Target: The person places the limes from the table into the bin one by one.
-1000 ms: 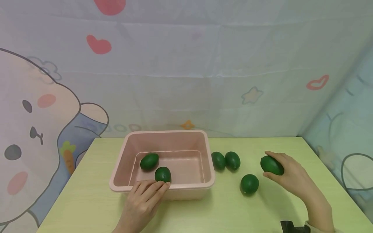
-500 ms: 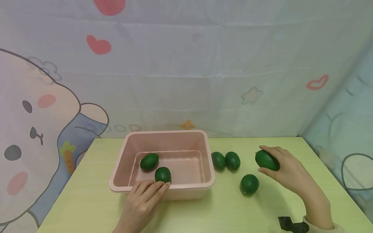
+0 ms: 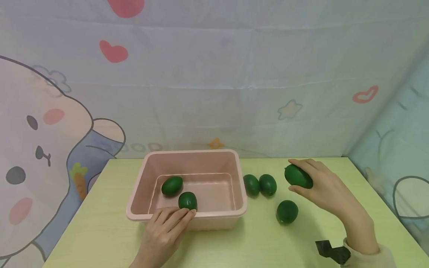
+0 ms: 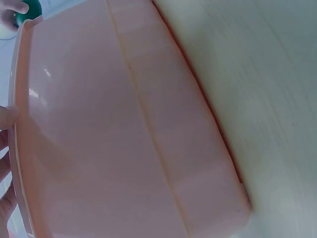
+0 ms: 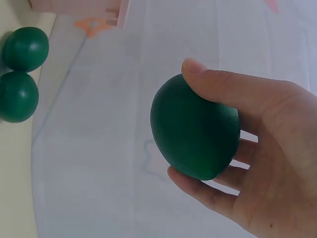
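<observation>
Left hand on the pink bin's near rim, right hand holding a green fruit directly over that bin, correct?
Not over it: in the head view, the right hand holds the green fruit to the right of the pink bin. The rest stands.

Screened-off tabletop setting, kind of room unclear, cartoon-printed backdrop cloth (image 3: pixel 201 67), side cloth (image 3: pixel 405 141), yellow-green table (image 3: pixel 97 219)

The right hand (image 3: pixel 324 185) is carrying a green fruit (image 3: pixel 298 176) away from the right edge of the table (image 3: pixel 258 242) and, in the head view, toward its back edge, while more of the pale sleeve (image 3: pixel 370 257) is coming into sight.
</observation>
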A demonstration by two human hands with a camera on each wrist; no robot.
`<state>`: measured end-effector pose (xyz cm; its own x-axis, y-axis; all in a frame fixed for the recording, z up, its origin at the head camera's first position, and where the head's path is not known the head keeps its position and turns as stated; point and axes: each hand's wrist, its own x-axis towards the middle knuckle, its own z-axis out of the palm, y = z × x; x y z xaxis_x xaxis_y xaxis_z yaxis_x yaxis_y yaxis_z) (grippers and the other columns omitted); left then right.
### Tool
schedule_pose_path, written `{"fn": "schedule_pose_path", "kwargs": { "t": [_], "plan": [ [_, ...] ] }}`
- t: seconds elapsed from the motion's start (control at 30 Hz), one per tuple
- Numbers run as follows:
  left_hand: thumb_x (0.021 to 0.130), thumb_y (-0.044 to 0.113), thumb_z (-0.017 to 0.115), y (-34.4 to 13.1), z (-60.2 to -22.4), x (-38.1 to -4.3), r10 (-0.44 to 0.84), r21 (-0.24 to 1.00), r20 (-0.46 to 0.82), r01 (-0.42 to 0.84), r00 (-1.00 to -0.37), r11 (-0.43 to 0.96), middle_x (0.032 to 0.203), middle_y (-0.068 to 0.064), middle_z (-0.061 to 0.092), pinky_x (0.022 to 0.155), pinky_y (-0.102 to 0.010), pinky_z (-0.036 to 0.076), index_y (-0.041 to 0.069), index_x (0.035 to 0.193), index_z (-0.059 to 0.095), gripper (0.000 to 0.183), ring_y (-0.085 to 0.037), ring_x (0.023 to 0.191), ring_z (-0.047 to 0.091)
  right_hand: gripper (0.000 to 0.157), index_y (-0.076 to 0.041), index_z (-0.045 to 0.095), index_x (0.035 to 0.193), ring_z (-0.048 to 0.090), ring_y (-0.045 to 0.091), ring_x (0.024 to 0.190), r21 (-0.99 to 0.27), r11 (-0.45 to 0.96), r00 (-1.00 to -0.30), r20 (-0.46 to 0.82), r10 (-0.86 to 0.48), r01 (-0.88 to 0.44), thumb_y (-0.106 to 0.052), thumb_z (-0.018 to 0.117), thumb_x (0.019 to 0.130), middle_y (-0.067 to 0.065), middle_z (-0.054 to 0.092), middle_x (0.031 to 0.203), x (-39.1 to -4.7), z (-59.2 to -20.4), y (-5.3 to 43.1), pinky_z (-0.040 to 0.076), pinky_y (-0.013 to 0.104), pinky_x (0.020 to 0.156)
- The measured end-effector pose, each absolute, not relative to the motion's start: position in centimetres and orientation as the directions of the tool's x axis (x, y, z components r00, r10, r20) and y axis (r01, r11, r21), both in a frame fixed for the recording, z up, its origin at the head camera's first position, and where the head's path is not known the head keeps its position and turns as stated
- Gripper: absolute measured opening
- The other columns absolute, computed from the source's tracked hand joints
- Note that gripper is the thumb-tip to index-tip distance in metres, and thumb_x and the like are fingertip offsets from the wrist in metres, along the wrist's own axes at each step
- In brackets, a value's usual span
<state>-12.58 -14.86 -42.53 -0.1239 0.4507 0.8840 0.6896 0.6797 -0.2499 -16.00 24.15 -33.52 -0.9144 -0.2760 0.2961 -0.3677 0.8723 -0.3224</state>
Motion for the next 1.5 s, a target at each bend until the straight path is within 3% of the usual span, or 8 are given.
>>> {"fn": "schedule_pose_path", "kwargs": {
  "t": [0.7, 1.5],
  "plan": [
    [0.100, 0.014, 0.049, -14.7, -42.6, -12.7, 0.453, -0.248, 0.882, 0.692, -0.128, 0.678, 0.086, -0.002, 0.071, 0.070, -0.030, 0.048, 0.008, 0.097, 0.075, 0.027, -0.021, 0.076, 0.061, 0.063, -0.015, 0.053, 0.135, 0.059, 0.026, 0.103, -0.245, 0.843, -0.861, 0.322, -0.394, -0.478, -0.025, 0.079, 0.079, 0.008, 0.060, 0.121, -17.3, -31.6, 21.0, 0.053, 0.042, 0.082],
    [0.100, 0.013, 0.049, -14.9, -42.6, -12.7, 0.456, -0.249, 0.881, 0.695, -0.127, 0.675, 0.086, -0.003, 0.071, 0.070, -0.030, 0.048, 0.008, 0.098, 0.075, 0.027, -0.020, 0.076, 0.060, 0.065, -0.015, 0.052, 0.137, 0.055, 0.027, 0.116, -0.182, 0.820, -0.827, 0.290, -0.482, -0.542, -0.029, 0.078, 0.080, 0.006, 0.058, 0.126, -18.2, -29.7, 17.3, 0.050, 0.043, 0.092]
  ]
}}
